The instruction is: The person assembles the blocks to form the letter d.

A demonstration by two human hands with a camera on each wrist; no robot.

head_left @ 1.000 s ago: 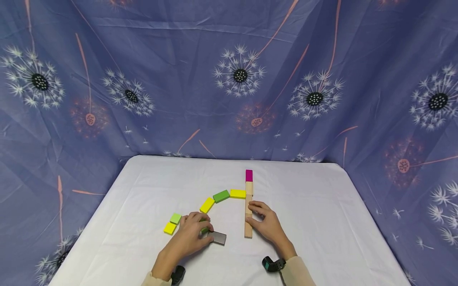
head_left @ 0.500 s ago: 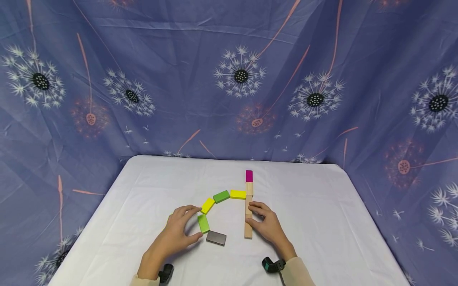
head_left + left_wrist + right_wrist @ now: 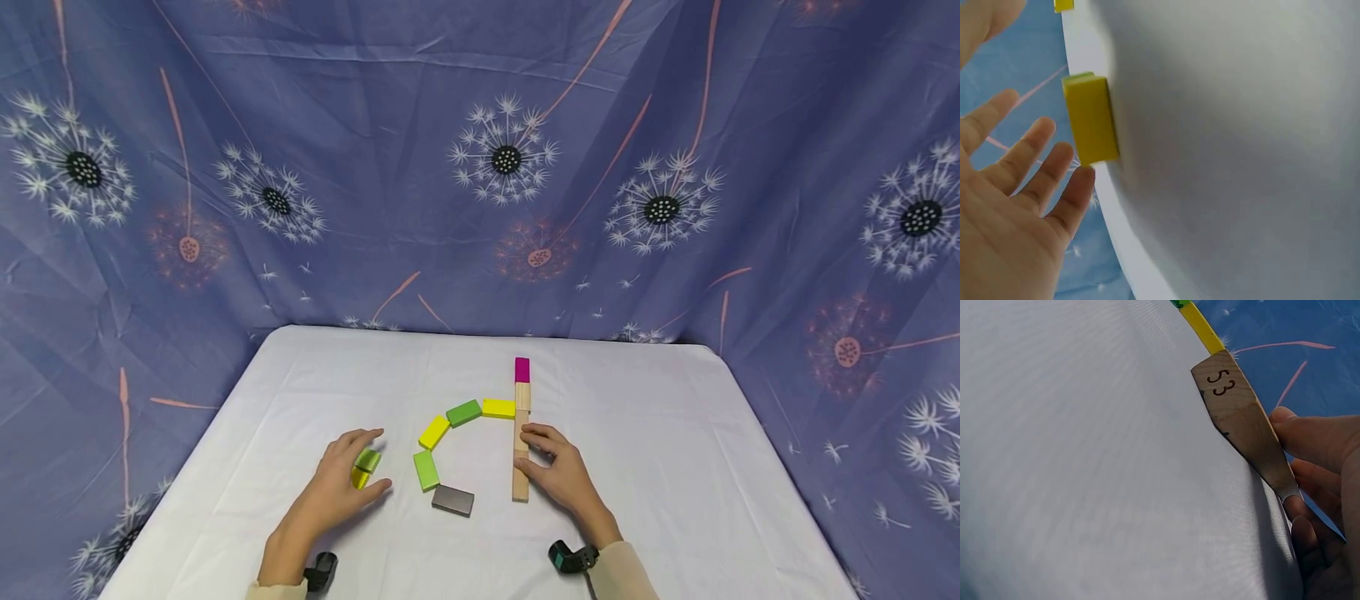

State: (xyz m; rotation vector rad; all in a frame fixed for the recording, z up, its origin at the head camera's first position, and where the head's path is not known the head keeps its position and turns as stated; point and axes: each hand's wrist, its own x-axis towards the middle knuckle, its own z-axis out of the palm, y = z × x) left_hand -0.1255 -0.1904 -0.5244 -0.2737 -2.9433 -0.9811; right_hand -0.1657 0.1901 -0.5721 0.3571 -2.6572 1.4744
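My left hand (image 3: 333, 475) is spread around a light green block (image 3: 367, 460) and a yellow block (image 3: 360, 479), which lie end to end on the left. Thumb and fingers are apart; in the left wrist view the little fingertip comes right to the corner of the yellow block (image 3: 1092, 122). My right hand (image 3: 555, 467) touches the right side of a straight row of plain wooden blocks (image 3: 521, 482) with thumb and fingertips apart. In the right wrist view a wooden block (image 3: 1238, 419) marked 53 shows beside the thumb.
A curve of blocks bends left from the row: yellow (image 3: 498, 408), green (image 3: 464, 412), yellow (image 3: 434, 432), light green (image 3: 426, 471) and dark grey (image 3: 453, 500). A magenta block (image 3: 522, 370) tops the row's far end. The white-clothed table (image 3: 637, 400) meets a dandelion-print curtain (image 3: 420, 192).
My left hand has left the light green block of the curve and moved left over the two loose blocks. My right hand has stayed on the wooden row.
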